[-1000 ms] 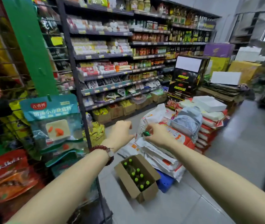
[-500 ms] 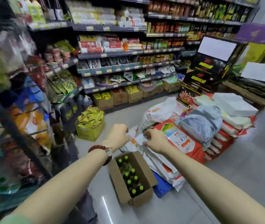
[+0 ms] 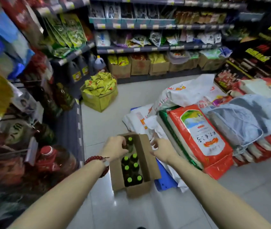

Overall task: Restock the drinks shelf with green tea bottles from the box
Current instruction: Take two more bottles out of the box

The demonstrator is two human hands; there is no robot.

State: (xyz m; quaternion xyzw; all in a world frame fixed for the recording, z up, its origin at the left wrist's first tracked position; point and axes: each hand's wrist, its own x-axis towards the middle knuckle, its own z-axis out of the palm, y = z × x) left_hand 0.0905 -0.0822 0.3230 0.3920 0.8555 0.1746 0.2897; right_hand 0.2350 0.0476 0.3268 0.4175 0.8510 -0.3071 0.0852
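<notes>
1. The green tea bottles [image 3: 132, 169] stand upright in the open cardboard box [image 3: 149, 162] on the floor tiles, green caps up, in two rows. The box sits just beside the stacked rice sacks [image 3: 201, 139] on your right and near the foot of the shelving on your left.
2. Your left hand [image 3: 114, 148] is down in the far end of the box, fingers curled round the neck of the farthest bottle [image 3: 130, 142]. You are at the picking step: one bottle gripped, not yet lifted clear, as far as can be judged.
3. Your right hand [image 3: 162, 149] hovers over the box's right wall, fingers spread and loose, holding nothing.
4. The next move calls for a straight upward pull so the bottle clears its neighbours and the flap, while the free hand takes a second bottle or steadies the box.
5. The drinks shelf itself cannot be picked out. The left-hand racks are blurred, and only oil jugs [image 3: 80, 70] and snack packets can be told there.
6. Your left hand covers the gripped bottle's shoulder. The bottle labels lie in shadow and are unreadable.
</notes>
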